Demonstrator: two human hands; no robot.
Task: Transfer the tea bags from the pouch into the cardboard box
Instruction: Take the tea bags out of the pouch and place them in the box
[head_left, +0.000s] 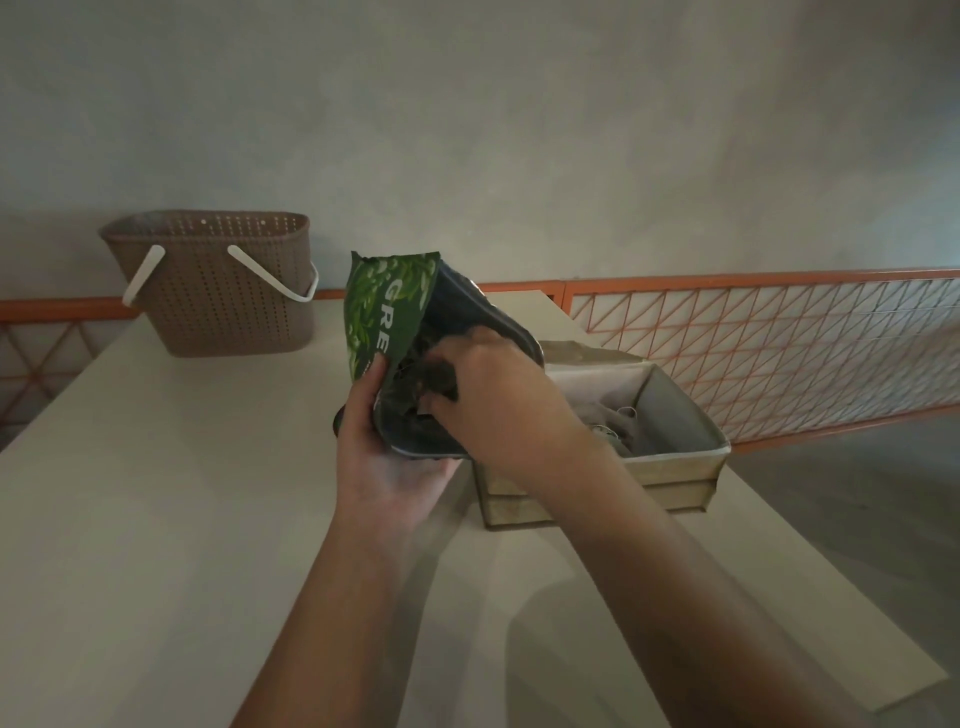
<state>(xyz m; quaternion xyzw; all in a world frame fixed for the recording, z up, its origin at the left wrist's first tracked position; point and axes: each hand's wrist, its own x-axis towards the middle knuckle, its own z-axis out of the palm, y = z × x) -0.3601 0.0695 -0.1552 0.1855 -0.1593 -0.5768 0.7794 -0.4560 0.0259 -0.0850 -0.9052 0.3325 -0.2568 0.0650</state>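
The tea bags (423, 387) show as a dark crumpled mass inside the mouth of the green pouch (387, 312), which is held tilted above the table (182, 493), its open top turned toward the camera and its foil lining exposed. The left hand (384, 452) cups the pouch from below, thumb pressed on the front panel, fingers wrapped under the base. The right hand (498, 395) reaches into the opening with fingers curled around the bags; whether they have actually closed on one cannot be told, since the fingertips are hidden inside. Just to the right, touching or nearly touching the pouch, sits the open box (670, 462), with pale bags and strings (621, 423) already lying in it, so the transfer looks partly done. The likely trouble is tangled strings: pulling one bag could drag others over the lip and onto the table. A loose grip underneath could also let the pouch tip and spill. A brown basket (223, 286) stands well apart at the back left
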